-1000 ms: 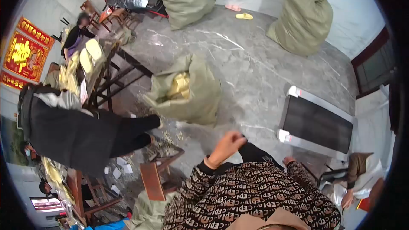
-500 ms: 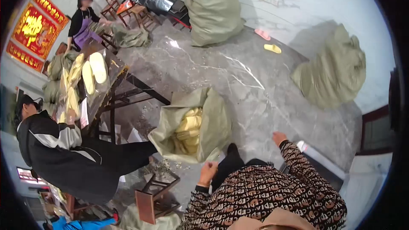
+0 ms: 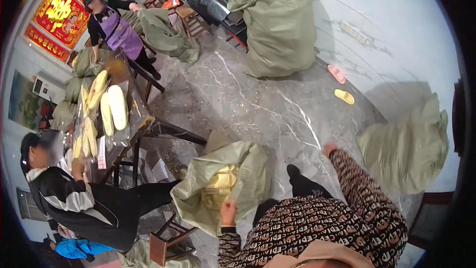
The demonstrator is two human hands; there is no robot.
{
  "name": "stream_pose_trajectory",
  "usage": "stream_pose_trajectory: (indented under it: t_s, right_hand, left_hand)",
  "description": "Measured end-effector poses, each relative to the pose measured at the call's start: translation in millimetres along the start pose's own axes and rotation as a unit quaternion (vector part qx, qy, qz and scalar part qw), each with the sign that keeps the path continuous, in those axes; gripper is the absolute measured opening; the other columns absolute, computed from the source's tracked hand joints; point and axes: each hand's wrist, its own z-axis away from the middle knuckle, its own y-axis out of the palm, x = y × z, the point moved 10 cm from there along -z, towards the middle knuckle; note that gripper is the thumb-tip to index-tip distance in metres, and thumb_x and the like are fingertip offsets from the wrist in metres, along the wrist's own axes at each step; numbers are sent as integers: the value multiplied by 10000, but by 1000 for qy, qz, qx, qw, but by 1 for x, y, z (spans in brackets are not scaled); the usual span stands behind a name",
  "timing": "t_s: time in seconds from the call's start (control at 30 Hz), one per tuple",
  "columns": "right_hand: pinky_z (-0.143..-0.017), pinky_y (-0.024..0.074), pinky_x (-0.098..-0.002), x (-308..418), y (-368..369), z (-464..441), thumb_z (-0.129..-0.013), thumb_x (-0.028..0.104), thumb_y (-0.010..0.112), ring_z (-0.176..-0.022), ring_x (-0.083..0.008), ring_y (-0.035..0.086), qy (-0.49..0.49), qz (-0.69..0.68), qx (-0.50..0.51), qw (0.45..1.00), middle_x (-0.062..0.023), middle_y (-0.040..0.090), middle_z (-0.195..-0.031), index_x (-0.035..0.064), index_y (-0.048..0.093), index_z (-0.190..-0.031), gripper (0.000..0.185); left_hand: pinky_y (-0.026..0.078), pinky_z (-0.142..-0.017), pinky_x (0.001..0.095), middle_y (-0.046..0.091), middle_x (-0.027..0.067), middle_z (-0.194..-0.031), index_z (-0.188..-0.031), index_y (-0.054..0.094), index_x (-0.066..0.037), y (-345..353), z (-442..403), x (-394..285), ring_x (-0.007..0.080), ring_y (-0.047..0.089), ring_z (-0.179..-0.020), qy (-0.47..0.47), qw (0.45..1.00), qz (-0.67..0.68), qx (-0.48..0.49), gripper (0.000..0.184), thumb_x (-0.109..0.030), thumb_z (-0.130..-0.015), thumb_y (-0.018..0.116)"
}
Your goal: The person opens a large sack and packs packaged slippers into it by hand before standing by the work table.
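Observation:
My left hand (image 3: 228, 213) is curled closed in front of the near rim of an open olive woven sack (image 3: 253, 168), with nothing visible in it. Inside the sack lie yellow slippers (image 3: 223, 181), some in clear plastic. Out to the right, over the grey floor, my right hand (image 3: 329, 149) is small and blurred; how its fingers lie is unclear, and no object shows in it. A full olive sack (image 3: 406, 144) stands to the right of that hand.
At left, a table (image 3: 139, 124) bears yellow slippers (image 3: 118, 106) in clear bags; a person in black (image 3: 94, 203) sits beside it. Another person in a purple apron (image 3: 121, 34) holds an olive sack (image 3: 166, 32). A wooden stool (image 3: 166, 243) stands near left. A big sack (image 3: 280, 27) leans by the wall.
My view has moved forward, bringing the open sack closer to me. My left hand now overlaps its near rim. The person in the apron has straightened up and lifted an olive sack.

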Motion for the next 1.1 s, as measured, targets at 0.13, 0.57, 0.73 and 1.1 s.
stream_pose_trajectory:
  t_s: [0.13,0.57,0.73,1.1]
  right_hand:
    - [-845,500,-459,91,-153,-159,-790,398,604,-975,-391,614,-105,-159,-110,976,-229,652,-984,29,670,-976,419]
    - [-1122,293,-442,416,-375,-277,-618,590,773,-1366,-410,306,-293,-201,-28,934,-310,312,-1450,-31,254,-1453,1162]
    - [-1152,229,-450,543,-533,-331,-532,590,831,-1415,-425,189,-351,-305,-114,878,-318,172,-1508,-48,52,-1489,1389]
    - [-1016,392,-462,742,-591,-375,-865,369,635,-1099,-283,570,-437,-509,205,713,-162,598,-1212,-47,508,-1294,610]
  left_hand:
    - [495,-556,280,618,35,-730,-854,584,-50,66,24,9,133,619,-649,-69,990,97,72,310,-348,-933,619]
    - [462,-532,232,601,48,-725,-860,571,-58,67,-38,-28,134,589,-621,-67,959,266,-66,201,-235,-941,617]
    - [467,-513,238,601,53,-746,-887,564,-71,59,-13,-52,132,585,-619,-48,899,346,-266,163,-214,-934,624]
    - [475,-514,263,628,54,-792,-955,571,-74,318,56,-54,152,618,-670,-319,757,443,-359,259,-332,-950,590]
